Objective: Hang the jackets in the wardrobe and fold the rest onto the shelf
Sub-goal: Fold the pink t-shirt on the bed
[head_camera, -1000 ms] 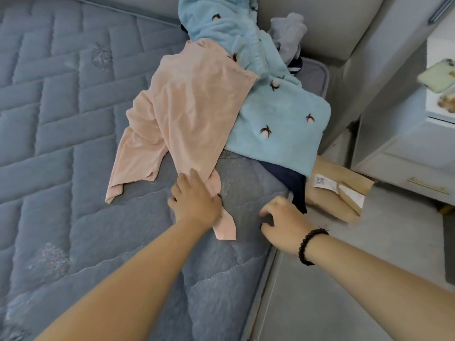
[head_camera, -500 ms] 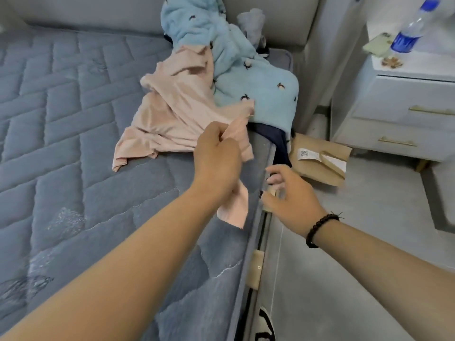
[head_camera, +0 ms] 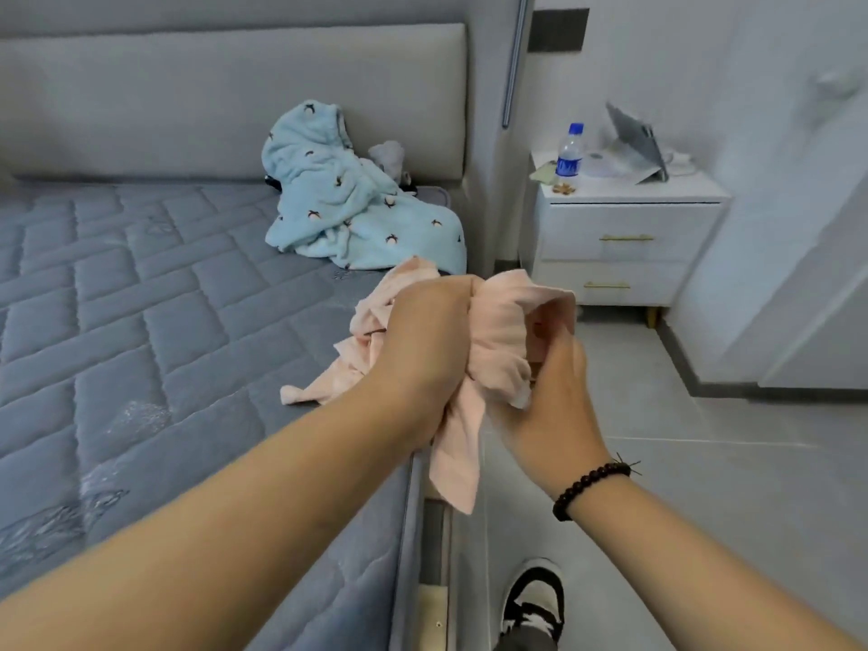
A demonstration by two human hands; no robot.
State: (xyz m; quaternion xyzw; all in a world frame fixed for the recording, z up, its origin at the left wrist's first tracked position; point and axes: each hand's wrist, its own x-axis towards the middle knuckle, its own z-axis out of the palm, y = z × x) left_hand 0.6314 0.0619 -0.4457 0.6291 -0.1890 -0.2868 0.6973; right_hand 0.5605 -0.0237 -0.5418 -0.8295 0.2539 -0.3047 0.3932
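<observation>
A pale pink garment [head_camera: 498, 331] is bunched up in the air over the bed's right edge. My left hand [head_camera: 422, 340] grips its middle from the left. My right hand [head_camera: 554, 382], with a dark bead bracelet at the wrist, holds the cloth from the right and below. One pink end trails on the mattress [head_camera: 141, 321]; another hangs down between my arms. A light blue fleece hooded jacket [head_camera: 347, 204] with small dark motifs lies crumpled by the headboard. A small grey cloth [head_camera: 387, 155] and something dark peek out behind it.
A padded grey headboard [head_camera: 235, 101] runs along the back. To the right stands a white nightstand [head_camera: 624, 237] with two gold-handled drawers, carrying a water bottle [head_camera: 569, 155] and a propped tablet [head_camera: 634, 143]. Grey tile floor [head_camera: 704, 486] and my shoe [head_camera: 535, 594] lie below.
My left hand lifted the pink garment off the blue jacket and pulled it toward me. My right hand left the bed's edge and took hold of it too. The view tilted up.
</observation>
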